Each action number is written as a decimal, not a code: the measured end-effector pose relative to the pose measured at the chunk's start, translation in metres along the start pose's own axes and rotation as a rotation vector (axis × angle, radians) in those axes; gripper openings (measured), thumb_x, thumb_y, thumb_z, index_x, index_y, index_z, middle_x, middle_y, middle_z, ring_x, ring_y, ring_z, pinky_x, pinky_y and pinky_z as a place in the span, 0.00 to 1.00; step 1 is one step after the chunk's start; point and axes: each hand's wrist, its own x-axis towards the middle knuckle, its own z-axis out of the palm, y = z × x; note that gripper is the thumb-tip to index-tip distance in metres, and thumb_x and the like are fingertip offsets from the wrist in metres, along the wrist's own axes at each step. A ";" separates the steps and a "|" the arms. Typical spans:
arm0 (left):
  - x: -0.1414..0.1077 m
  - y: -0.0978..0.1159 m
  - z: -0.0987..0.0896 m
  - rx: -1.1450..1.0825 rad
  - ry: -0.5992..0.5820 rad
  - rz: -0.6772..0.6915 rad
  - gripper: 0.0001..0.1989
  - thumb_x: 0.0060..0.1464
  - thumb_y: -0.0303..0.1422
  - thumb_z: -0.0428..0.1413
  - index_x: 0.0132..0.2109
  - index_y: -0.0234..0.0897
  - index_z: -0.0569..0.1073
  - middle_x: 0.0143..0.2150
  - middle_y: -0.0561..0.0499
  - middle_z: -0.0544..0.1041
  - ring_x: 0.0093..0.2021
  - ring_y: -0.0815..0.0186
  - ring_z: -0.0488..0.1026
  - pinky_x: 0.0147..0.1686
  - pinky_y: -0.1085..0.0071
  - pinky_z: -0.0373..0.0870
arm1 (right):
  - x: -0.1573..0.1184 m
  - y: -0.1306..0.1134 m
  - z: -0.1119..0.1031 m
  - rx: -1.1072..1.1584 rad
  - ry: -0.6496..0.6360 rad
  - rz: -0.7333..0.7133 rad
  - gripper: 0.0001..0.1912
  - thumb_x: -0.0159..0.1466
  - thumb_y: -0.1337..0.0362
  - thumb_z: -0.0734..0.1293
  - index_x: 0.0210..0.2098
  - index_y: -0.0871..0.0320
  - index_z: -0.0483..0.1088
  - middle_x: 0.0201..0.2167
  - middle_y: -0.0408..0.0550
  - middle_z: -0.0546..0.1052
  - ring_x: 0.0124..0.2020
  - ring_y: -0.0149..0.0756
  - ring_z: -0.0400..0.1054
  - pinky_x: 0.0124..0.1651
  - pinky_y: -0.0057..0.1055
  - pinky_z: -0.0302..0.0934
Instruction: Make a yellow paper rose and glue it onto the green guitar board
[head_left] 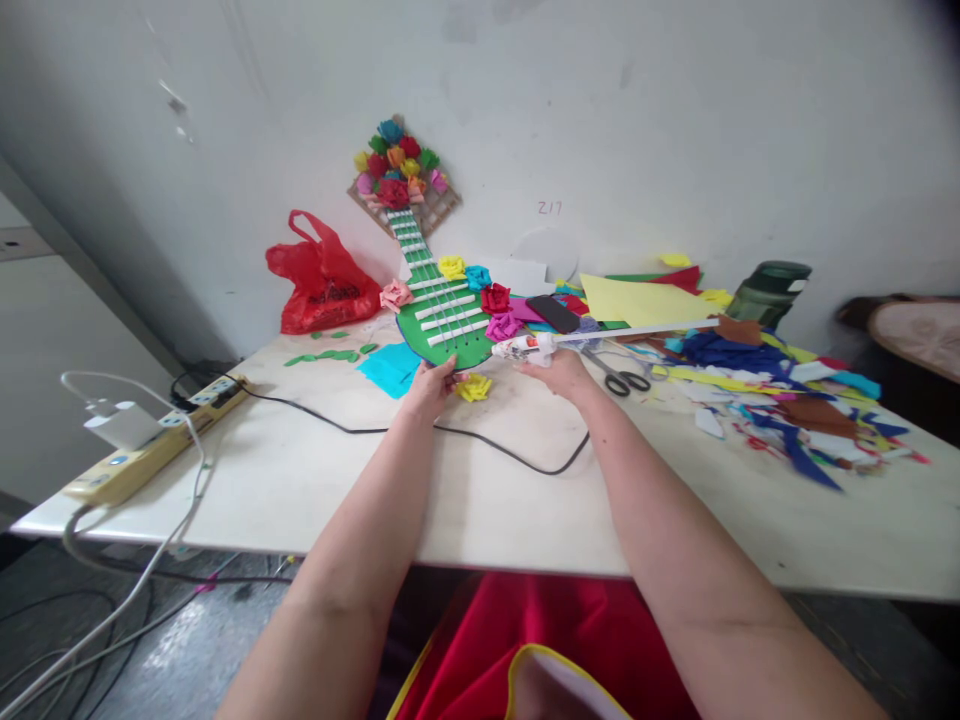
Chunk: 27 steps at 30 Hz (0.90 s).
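- Overall, table [337, 500] underneath everything; wall [637, 130] beyond the green guitar-shaped piece [465, 352], which serves as landmark.
- Green guitar-shaped piece: body toward the person, long axis slanting away and leftward to its neck; paper flowers [496, 299] along its right side.
- Red bag [330, 290] left of the landmark; colored scraps [750, 375] well to its right; power strip [135, 460] nearer the person, left of it.
- Left hand [431, 390]: at the landmark's near edge, thumb and fingers closed narrowly on the rim; the nearer hand to it.
- Right hand [562, 375]: right of the landmark, fingers wrapped around a white glue gun [529, 348]; nozzle points left, close by the body's lower right edge; contact cannot be told.
- Glue stick [637, 329] juts rightward from the gun's rear, away from the landmark; scissors [619, 380] lie beyond the right hand, rightward.
- Yellow paper flower [474, 387] just off the landmark's near edge; between the hands, beside the left fingers.
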 end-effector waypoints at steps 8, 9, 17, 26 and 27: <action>0.002 -0.001 -0.003 -0.036 0.010 0.006 0.24 0.44 0.27 0.64 0.47 0.39 0.64 0.29 0.55 0.74 0.21 0.73 0.72 0.14 0.81 0.58 | -0.003 -0.004 -0.003 -0.024 0.003 0.026 0.19 0.52 0.47 0.69 0.30 0.58 0.72 0.21 0.47 0.71 0.28 0.36 0.68 0.32 0.31 0.61; 0.002 -0.001 -0.003 -0.037 0.013 0.010 0.24 0.44 0.27 0.64 0.47 0.39 0.64 0.29 0.55 0.74 0.21 0.73 0.73 0.15 0.81 0.58 | -0.003 -0.004 -0.004 -0.024 0.001 0.027 0.19 0.52 0.47 0.69 0.30 0.58 0.72 0.20 0.47 0.70 0.27 0.35 0.67 0.31 0.30 0.61; 0.004 -0.001 -0.003 -0.041 0.025 0.011 0.21 0.44 0.26 0.63 0.44 0.38 0.63 0.27 0.57 0.73 0.21 0.72 0.73 0.15 0.81 0.59 | -0.003 0.000 -0.001 0.118 -0.041 0.059 0.20 0.50 0.48 0.69 0.29 0.60 0.72 0.18 0.44 0.70 0.17 0.26 0.61 0.20 0.24 0.55; 0.001 0.000 -0.001 -0.018 0.024 0.013 0.20 0.45 0.27 0.63 0.43 0.37 0.63 0.26 0.57 0.72 0.20 0.73 0.72 0.15 0.81 0.57 | -0.003 0.001 0.002 0.234 -0.033 -0.042 0.17 0.50 0.52 0.70 0.28 0.61 0.72 0.23 0.47 0.75 0.16 0.27 0.61 0.18 0.25 0.57; 0.001 0.000 -0.001 -0.015 0.025 0.012 0.20 0.44 0.28 0.63 0.43 0.38 0.63 0.26 0.57 0.72 0.20 0.73 0.72 0.15 0.81 0.57 | -0.002 0.002 0.002 0.212 -0.025 -0.040 0.17 0.50 0.51 0.70 0.28 0.60 0.72 0.23 0.46 0.75 0.16 0.28 0.62 0.18 0.25 0.57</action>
